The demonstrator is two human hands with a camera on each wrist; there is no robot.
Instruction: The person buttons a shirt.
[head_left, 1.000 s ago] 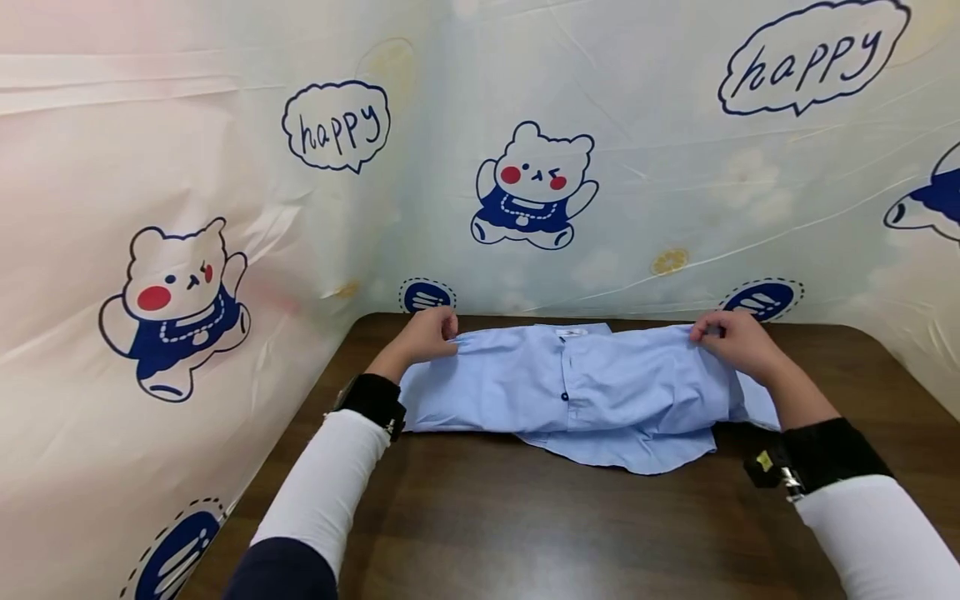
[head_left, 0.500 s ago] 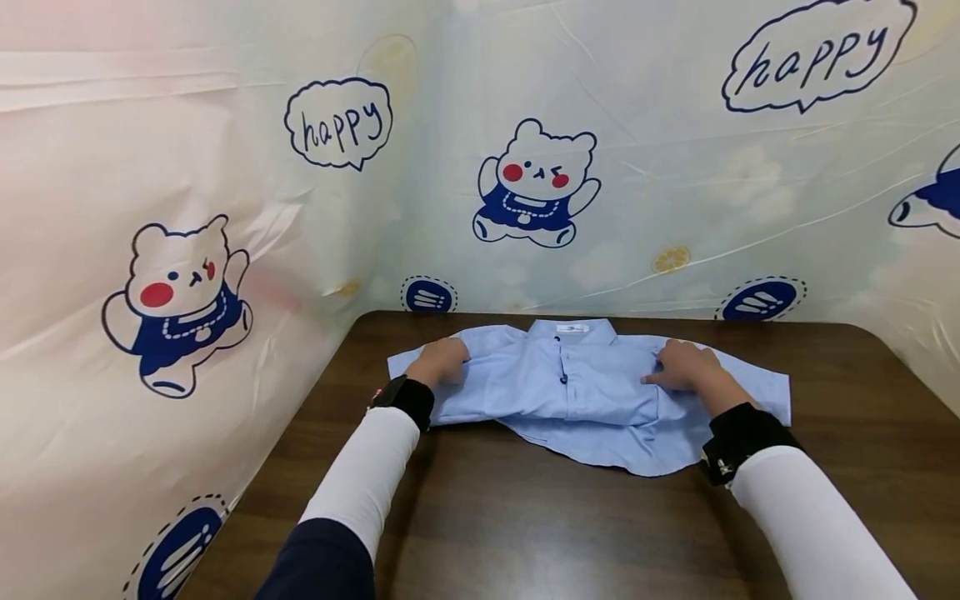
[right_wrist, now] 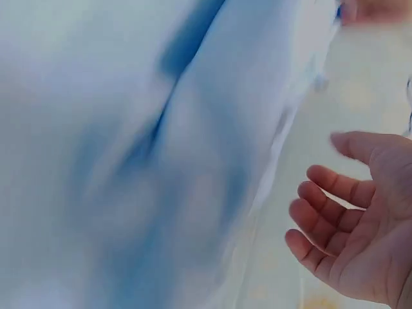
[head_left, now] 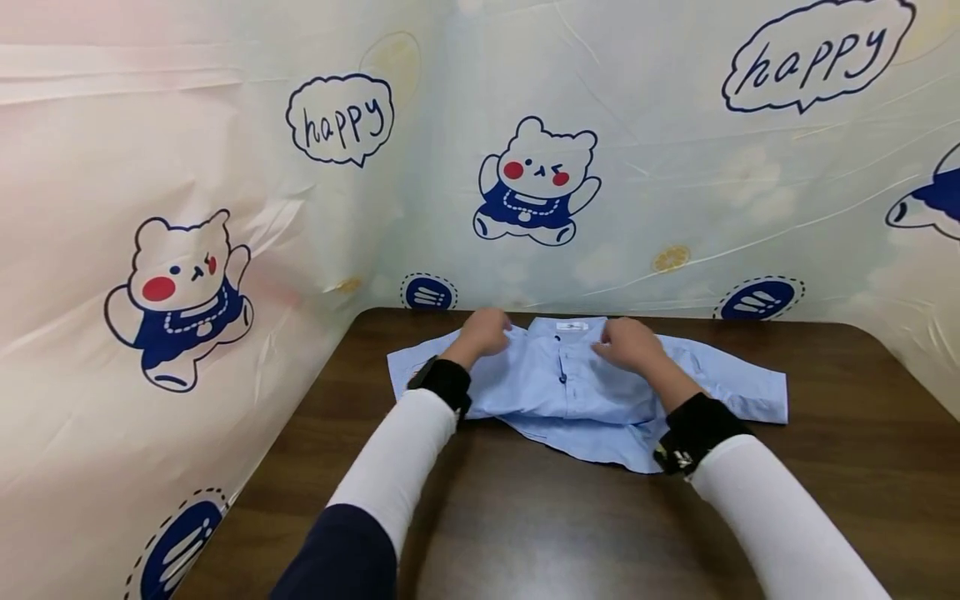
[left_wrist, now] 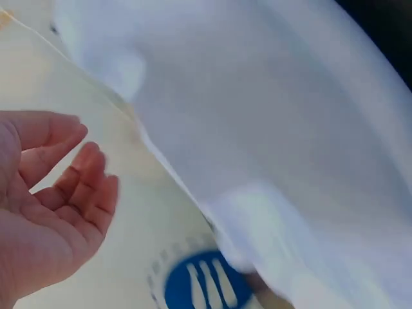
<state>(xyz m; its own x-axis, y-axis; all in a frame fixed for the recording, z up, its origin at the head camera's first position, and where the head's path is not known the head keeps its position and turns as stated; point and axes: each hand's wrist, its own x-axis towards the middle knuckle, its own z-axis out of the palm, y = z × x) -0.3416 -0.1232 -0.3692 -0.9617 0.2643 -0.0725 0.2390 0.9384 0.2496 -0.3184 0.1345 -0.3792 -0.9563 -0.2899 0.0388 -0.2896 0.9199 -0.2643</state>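
A light blue short-sleeved shirt [head_left: 528, 387] lies front up on the table, its collar [head_left: 596, 330] toward the far edge. Dark buttons run down its middle, and the lower part is bunched underneath. My left hand [head_left: 486, 332] is above the shirt's left shoulder, beside the collar. Close to the collar's other side is my right hand [head_left: 630, 343]. In the left wrist view, loosely bent fingers [left_wrist: 77, 187] hold nothing, apart from the blurred cloth. The right wrist view likewise has relaxed fingers [right_wrist: 322, 219] with no cloth between them.
The brown wooden table [head_left: 540, 533] has rounded far corners. A pale curtain [head_left: 675, 183] printed with bears and "happy" bubbles hangs behind it and along the left. Black straps with small devices are on both wrists.
Both hands have let go of the cloth, then come inward and up toward the collar. The shirt now lies flatter, with both sleeves spread outward and the collar showing.
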